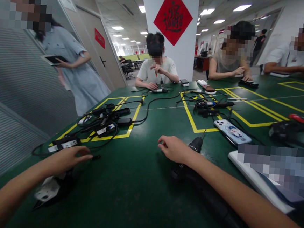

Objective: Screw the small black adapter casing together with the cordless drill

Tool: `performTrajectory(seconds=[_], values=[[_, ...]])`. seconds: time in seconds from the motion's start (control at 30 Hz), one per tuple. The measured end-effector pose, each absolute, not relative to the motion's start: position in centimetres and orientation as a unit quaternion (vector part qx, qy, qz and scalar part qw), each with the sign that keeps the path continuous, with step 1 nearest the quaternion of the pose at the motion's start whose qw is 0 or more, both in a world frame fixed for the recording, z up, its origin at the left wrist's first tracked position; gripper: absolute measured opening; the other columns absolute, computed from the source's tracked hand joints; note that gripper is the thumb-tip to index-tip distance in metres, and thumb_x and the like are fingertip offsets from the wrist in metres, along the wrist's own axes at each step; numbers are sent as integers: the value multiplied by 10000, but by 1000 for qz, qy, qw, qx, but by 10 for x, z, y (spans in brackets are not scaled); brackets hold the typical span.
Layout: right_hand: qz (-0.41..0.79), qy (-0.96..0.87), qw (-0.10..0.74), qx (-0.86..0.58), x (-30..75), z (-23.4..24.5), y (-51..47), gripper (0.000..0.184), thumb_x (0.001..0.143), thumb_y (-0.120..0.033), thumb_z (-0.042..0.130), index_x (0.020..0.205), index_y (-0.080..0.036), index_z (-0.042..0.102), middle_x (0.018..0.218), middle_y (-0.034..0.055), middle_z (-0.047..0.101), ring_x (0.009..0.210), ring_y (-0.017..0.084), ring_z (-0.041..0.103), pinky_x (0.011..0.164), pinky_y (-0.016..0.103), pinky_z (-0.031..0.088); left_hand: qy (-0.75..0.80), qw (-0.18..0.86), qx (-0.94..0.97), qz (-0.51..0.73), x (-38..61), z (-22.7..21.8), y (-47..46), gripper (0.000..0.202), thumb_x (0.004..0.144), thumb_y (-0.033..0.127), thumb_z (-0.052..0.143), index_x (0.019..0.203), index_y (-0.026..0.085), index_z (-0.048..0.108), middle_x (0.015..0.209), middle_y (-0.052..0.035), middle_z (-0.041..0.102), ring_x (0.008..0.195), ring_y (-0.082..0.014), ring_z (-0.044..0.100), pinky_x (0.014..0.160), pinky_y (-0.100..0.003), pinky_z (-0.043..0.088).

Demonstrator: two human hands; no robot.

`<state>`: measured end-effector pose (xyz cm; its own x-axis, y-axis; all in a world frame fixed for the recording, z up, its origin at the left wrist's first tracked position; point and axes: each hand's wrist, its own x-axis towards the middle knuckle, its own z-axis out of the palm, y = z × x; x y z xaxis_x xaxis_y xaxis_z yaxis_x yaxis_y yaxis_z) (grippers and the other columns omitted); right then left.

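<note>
My left hand hovers at the left of the green table, its thumb and fingers curved with a gap between them. Close to its thumb tip is a small black piece; I cannot tell whether they touch. Under that wrist lies a white and black part, partly covered by the arm. My right hand is closed, fingers curled together, and anything inside them is hidden. Beneath the right forearm a black power drill lies with its thin bit pointing away from me.
Tangled black cables and devices lie in a yellow-taped area at left. More tools lie ahead. A phone and a white-edged tablet-like device lie at right. Several people sit around the table; one person stands at left.
</note>
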<state>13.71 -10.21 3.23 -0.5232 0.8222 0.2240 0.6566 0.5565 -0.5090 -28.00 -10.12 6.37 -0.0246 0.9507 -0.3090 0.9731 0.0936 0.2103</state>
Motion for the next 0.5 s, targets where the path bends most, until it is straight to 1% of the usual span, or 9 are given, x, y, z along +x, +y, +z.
performTrajectory(seconds=[0.1, 0.17, 0.23, 0.3, 0.4, 0.43, 0.5], values=[[186, -854, 229, -429, 137, 31, -101, 235, 897, -303, 508, 1072, -158, 569, 1012, 46, 630, 832, 161, 623, 728, 359, 521, 771, 133, 623, 16, -293, 63, -108, 579, 729, 585, 449, 1035, 122, 612, 1038, -70, 649, 932, -259, 587, 777, -286, 433], [186, -853, 232, -429, 137, 31, -102, 235, 896, -302, 509, 1071, -156, 569, 1007, 44, 631, 829, 161, 624, 726, 359, 522, 776, 133, 616, 16, -296, 61, -108, 605, 728, 597, 447, 1057, 112, 600, 1048, -86, 644, 931, -263, 587, 775, -291, 432], [186, -852, 233, -431, 138, 32, -102, 233, 896, -300, 510, 1068, -154, 569, 1002, 43, 632, 824, 160, 625, 721, 356, 523, 742, 164, 649, -16, -293, 61, -103, 597, 697, 560, 521, 1090, 115, 587, 1089, -83, 632, 966, -252, 577, 813, -276, 421], [186, -850, 234, -433, 138, 33, -103, 235, 895, -299, 511, 1071, -153, 568, 1001, 43, 631, 823, 160, 625, 718, 355, 524, 693, 198, 691, -56, -288, 61, -93, 538, 677, 475, 578, 1077, 116, 597, 1096, -68, 630, 987, -234, 567, 839, -250, 406], [185, -848, 234, -438, 139, 35, -104, 235, 895, -300, 512, 1071, -153, 568, 1004, 44, 631, 827, 161, 625, 722, 357, 523, 648, 217, 723, -102, -277, 62, -82, 404, 693, 402, 555, 951, 103, 641, 943, -44, 665, 879, -213, 585, 772, -238, 414], [185, -848, 234, -439, 139, 35, -104, 234, 895, -300, 511, 1069, -154, 569, 1004, 44, 631, 827, 161, 625, 723, 357, 523, 642, 222, 726, -110, -273, 62, -81, 379, 692, 397, 550, 911, 105, 651, 890, -32, 669, 844, -206, 587, 745, -233, 415], [186, -848, 233, -439, 139, 34, -104, 232, 895, -299, 511, 1068, -154, 570, 1003, 43, 632, 826, 160, 625, 724, 357, 522, 667, 199, 712, -91, -270, 64, -84, 356, 651, 416, 574, 828, 120, 665, 800, -2, 670, 800, -192, 588, 708, -216, 416]])
